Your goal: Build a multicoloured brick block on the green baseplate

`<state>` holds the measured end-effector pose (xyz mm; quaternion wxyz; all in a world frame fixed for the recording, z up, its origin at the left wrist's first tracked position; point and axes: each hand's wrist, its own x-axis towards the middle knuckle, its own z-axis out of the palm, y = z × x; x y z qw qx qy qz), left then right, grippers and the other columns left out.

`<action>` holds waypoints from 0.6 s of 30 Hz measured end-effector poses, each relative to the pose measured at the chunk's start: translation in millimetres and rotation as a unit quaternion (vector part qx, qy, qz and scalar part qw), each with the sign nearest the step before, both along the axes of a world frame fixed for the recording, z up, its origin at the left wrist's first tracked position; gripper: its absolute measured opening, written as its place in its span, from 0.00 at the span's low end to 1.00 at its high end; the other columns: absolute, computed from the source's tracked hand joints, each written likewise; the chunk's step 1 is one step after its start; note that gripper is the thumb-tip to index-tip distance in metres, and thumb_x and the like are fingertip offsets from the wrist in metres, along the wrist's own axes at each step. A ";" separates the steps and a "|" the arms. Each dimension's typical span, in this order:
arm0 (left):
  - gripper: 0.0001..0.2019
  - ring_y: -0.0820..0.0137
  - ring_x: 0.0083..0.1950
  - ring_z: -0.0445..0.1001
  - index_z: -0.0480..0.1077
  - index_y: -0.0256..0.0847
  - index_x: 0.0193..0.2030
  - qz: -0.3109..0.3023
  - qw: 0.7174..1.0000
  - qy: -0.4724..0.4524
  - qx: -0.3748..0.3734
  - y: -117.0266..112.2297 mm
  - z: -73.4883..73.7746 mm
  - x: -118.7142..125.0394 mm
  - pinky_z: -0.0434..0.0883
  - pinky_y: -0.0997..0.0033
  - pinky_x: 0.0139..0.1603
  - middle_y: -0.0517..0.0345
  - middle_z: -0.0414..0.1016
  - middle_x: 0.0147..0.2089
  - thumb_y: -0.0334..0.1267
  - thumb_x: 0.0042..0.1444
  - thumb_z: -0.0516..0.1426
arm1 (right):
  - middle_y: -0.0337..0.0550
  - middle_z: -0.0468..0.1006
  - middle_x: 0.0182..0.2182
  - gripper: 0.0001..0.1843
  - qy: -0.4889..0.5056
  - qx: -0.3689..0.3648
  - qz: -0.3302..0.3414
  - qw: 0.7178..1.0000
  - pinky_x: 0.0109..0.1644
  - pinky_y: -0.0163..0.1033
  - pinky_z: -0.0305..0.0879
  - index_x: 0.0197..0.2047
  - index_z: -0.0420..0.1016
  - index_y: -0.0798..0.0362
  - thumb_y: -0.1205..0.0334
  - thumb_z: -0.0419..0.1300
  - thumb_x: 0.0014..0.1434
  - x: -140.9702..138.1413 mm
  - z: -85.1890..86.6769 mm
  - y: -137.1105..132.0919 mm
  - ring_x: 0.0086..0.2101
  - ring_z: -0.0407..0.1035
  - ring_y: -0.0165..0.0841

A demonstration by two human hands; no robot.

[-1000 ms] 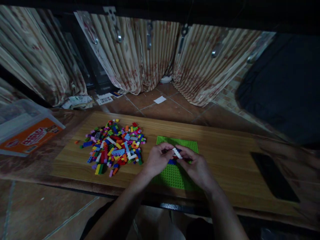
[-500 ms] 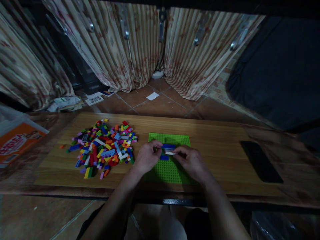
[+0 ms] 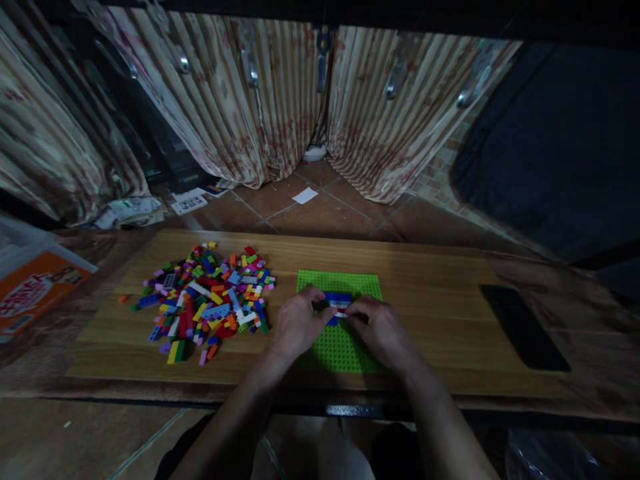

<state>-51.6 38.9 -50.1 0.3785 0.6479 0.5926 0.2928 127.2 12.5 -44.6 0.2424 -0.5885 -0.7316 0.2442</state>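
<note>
A green studded baseplate (image 3: 345, 350) lies on the wooden board between my hands. Blue building bricks (image 3: 338, 296) sit across it, with a pale row and a bit of red just in front. Another blue brick (image 3: 332, 321) shows nearer to me. A thin white building brick (image 3: 341, 315) lies over this group. My right hand (image 3: 379, 327) pinches its right end between thumb and fingers. The thumb of my left hand (image 3: 299, 321) touches its left end, while the left index finger is bent beside the blue bricks. My fingers partly cover the bricks.
Many loose coloured bricks (image 3: 210, 293) are heaped on the left of the wooden board (image 3: 435, 287). A dark phone-like slab (image 3: 525, 327) lies at the right end. On the far left stands a plastic box with an orange label (image 3: 43, 287). Striped curtains (image 3: 280, 100) hang beyond.
The white brick has moved slightly towards me and to the left end, where my left thumb now meets it. A bit of red has come into view behind it.
</note>
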 end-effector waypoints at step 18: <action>0.09 0.69 0.37 0.74 0.73 0.42 0.39 -0.011 0.998 0.054 -0.029 1.8 -0.1 2.2 0.67 0.72 0.37 0.58 0.77 0.36 0.38 0.49 0.60 | 0.41 0.75 0.33 0.09 0.000 -0.001 0.027 1.000 0.41 0.38 0.64 0.34 0.79 0.49 0.69 0.59 0.58 5.5 -4.7 1.6 0.34 0.70 0.32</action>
